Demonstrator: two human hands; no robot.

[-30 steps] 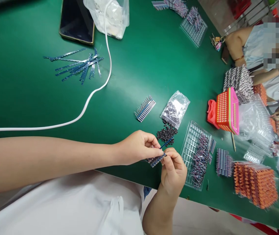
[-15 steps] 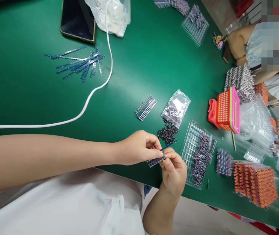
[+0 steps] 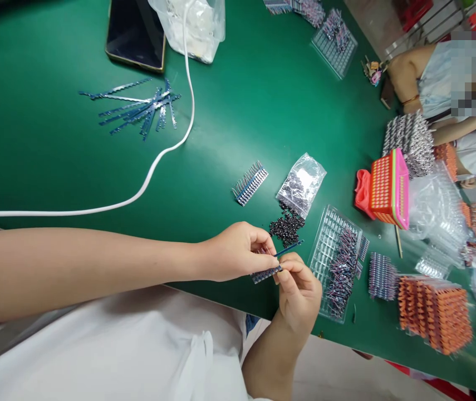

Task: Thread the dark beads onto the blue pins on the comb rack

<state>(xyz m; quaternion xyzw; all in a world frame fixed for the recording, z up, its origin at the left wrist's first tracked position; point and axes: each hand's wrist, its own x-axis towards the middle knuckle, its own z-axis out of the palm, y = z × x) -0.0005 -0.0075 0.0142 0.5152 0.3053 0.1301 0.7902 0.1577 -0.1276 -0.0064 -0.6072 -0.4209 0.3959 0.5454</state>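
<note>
My left hand (image 3: 240, 253) is closed around a short row of small dark parts with thin wire leads (image 3: 266, 274), resembling electronic components on a strip. A narrow blue strip (image 3: 290, 247) sticks out past the fingers. My right hand (image 3: 300, 287) meets it fingertip to fingertip, with thumb and forefinger pinched at the row's near end. What exactly lies between those tips is hidden. Just beyond the hands is a pile of small black ring-like pieces (image 3: 286, 227), spilling from a clear plastic bag (image 3: 302, 184). A similar finished-looking row (image 3: 250, 182) lies on the green table.
A clear tray (image 3: 325, 256) of leaded parts lies right of my hands. Further right are stacked orange parts (image 3: 433, 312) and an orange-pink basket (image 3: 388, 186). Blue strips (image 3: 150, 108), a white cable (image 3: 154, 167), a phone (image 3: 135, 36) and a plastic tub (image 3: 216, 28) lie left. Another person sits far right.
Both hands keep nearly the same grip on the row, with my right hand shifted very slightly to the right. The other person's arm at far right has moved a little.
</note>
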